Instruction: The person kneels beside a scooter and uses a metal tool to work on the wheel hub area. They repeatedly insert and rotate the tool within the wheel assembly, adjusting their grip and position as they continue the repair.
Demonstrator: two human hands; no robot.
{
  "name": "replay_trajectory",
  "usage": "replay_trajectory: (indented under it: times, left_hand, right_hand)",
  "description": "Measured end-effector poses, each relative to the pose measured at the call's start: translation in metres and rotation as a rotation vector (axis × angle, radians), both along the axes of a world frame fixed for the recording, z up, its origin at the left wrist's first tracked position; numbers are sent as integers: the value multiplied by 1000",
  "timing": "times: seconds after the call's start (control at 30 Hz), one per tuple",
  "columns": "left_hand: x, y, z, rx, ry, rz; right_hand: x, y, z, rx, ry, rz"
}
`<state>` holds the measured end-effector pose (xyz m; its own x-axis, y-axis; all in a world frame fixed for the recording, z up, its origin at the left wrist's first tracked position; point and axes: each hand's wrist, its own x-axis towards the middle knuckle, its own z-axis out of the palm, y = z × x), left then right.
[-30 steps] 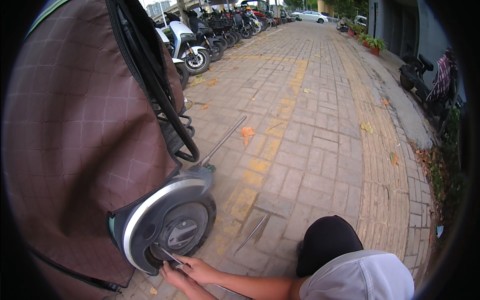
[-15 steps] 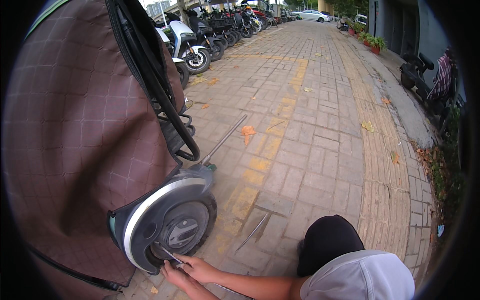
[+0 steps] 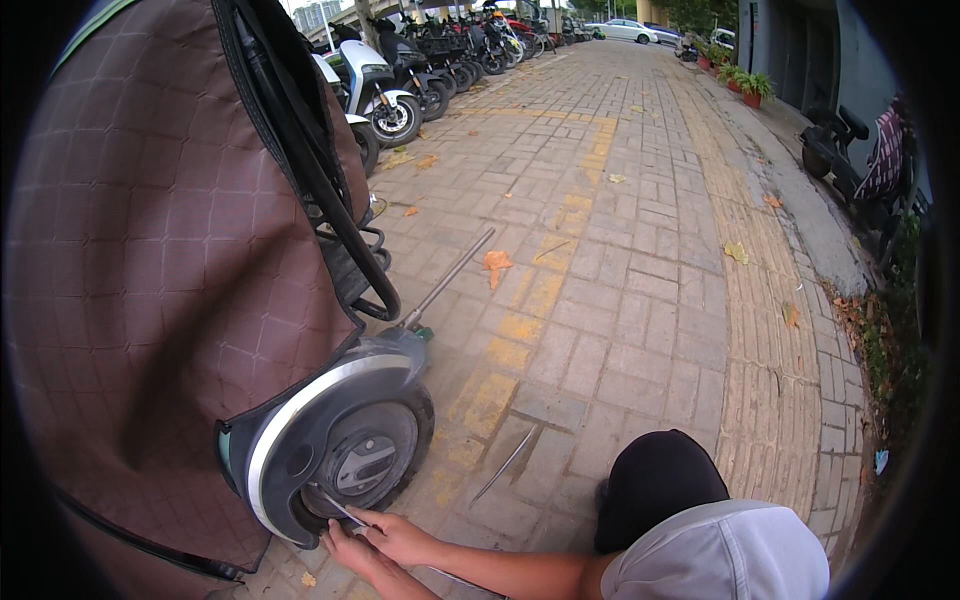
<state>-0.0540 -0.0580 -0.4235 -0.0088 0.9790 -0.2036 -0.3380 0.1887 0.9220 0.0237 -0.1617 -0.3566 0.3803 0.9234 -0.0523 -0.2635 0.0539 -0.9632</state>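
Note:
My right hand [image 3: 395,538] is closed on a thin metal lever [image 3: 343,510] that slants into the lower part of a dark scooter wheel [image 3: 365,468] inside a grey-and-silver guard [image 3: 275,455]. My left hand [image 3: 350,552] is just below and left of it, fingers bent at the wheel's bottom edge; what they grip is unclear. A long steel bar [image 3: 450,275] rises from the housing above the wheel. Another thin rod [image 3: 503,465] lies on the paving to the right, and part of a further one shows under my right forearm.
A brown quilted scooter cover [image 3: 150,250] fills the left. My black-clad knee [image 3: 655,480] and grey sleeve [image 3: 715,555] are lower right. Parked two-wheelers [image 3: 395,95] line the upper left. A scooter [image 3: 850,170] and potted plants [image 3: 752,90] stand along the right wall; a car [image 3: 625,32] is far ahead.

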Motion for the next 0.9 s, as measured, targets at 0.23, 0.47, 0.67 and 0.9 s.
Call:
replay_trajectory:
  times: [0.23, 0.47, 0.67, 0.9]
  left_hand:
    - [2, -5, 6, -30, 30, 25]
    - [4, -5, 8, -26, 46, 49]
    - [4, -5, 7, 10, 21, 28]
    - [5, -5, 8, 9, 68, 39]
  right_hand:
    - [2, -5, 9, -19, -5, 11]
    - [1, -3, 9, -18, -1, -14]
    - [-1, -2, 5, -15, 33, -15]
    - [-4, 2, -2, 12, 14, -34]
